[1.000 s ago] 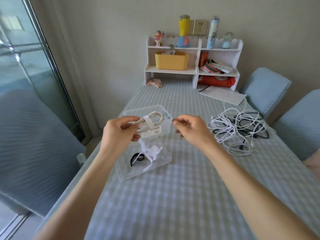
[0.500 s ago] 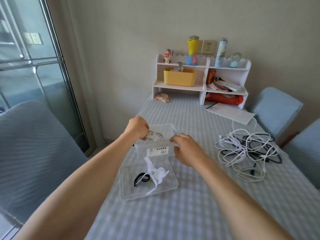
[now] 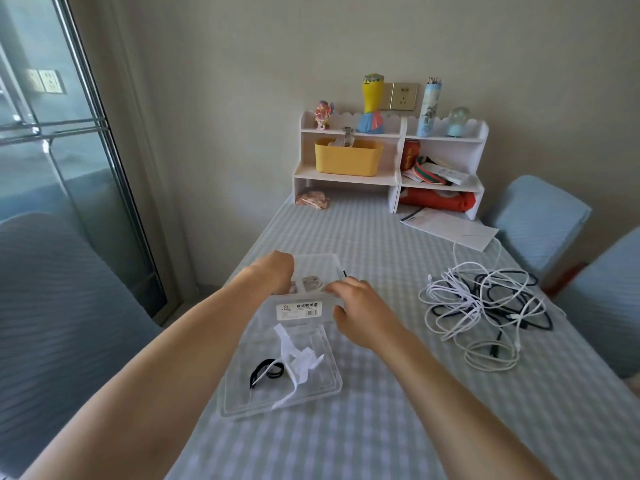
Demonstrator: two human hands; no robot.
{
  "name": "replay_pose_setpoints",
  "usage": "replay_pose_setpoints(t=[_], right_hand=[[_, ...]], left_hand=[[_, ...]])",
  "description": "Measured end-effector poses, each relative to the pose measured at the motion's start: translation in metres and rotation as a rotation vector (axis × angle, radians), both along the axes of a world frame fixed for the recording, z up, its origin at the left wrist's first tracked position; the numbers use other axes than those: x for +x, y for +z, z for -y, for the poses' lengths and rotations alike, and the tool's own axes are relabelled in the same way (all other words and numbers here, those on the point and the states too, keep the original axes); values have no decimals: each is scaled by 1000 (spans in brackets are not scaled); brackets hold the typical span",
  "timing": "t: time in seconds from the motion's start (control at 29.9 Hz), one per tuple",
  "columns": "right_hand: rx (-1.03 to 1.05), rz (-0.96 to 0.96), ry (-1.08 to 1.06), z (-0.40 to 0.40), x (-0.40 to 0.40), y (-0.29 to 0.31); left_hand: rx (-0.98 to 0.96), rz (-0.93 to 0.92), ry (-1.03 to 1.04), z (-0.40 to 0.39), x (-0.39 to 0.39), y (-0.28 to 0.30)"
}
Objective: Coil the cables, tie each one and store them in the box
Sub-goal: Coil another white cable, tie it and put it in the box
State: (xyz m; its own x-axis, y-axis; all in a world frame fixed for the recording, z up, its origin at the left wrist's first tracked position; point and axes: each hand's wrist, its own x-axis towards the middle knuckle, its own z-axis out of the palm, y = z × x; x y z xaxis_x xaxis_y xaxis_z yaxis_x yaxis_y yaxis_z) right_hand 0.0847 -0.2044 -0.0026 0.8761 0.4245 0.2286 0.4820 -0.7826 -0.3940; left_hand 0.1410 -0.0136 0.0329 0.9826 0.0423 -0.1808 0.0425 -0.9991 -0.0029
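1. Since a second ago, both hands are carrying the coiled white cable (image 3: 309,284) down from mid-air into the clear box (image 3: 323,263); the view is also sitting further back.
2. That cable is showing as a small pale loop bound by a white tie, seen through the box's clear wall.
3. At 9 o'clock of the coil, the left hand (image 3: 275,271) is reaching into the box, fingers curled round the coil's end.
4. At 3 o'clock of it, the right hand (image 3: 356,306) is resting over the box's rim, fingertips at the coil; whether it is gripping cannot be told.
5. At 6 o'clock of the box, its lid (image 3: 322,382) is lying flat, holding white ties (image 3: 298,358) and a black tie (image 3: 266,370).
6. At 3 o'clock, well apart, tangled cables (image 3: 485,303) are lying on the table (image 3: 381,427).
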Motion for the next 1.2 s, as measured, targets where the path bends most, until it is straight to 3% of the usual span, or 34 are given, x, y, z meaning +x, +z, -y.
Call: replay_pose_setpoints(t=[0.2, 0.33, 0.4, 0.5, 0.63, 0.8, 1.04, 1.14, 1.2], right_hand=[[52, -3, 47, 8, 2, -1], [222, 95, 0, 21, -4, 1], [313, 183, -51, 35, -11, 0], [365, 238, -107, 64, -26, -4], [393, 256, -205, 112, -56, -11], [458, 212, -396, 170, -91, -29], [329, 147, -457, 192, -98, -58], [140, 49, -391, 185, -93, -58], [-9, 42, -413, 184, -90, -57]], left_hand=[[1, 82, -48, 3, -2, -2], [-317, 289, -29, -2, -13, 3], [-490, 435, -88, 3, -34, 4], [-670, 510, -245, 22, -73, 8], [-828, 450, -373, 63, -100, 10], [-872, 345, -437, 137, -95, -19], [-882, 270, -386, 212, -73, -62], [-881, 291, -397, 214, -71, -63], [-979, 287, -394, 212, -73, -62]])
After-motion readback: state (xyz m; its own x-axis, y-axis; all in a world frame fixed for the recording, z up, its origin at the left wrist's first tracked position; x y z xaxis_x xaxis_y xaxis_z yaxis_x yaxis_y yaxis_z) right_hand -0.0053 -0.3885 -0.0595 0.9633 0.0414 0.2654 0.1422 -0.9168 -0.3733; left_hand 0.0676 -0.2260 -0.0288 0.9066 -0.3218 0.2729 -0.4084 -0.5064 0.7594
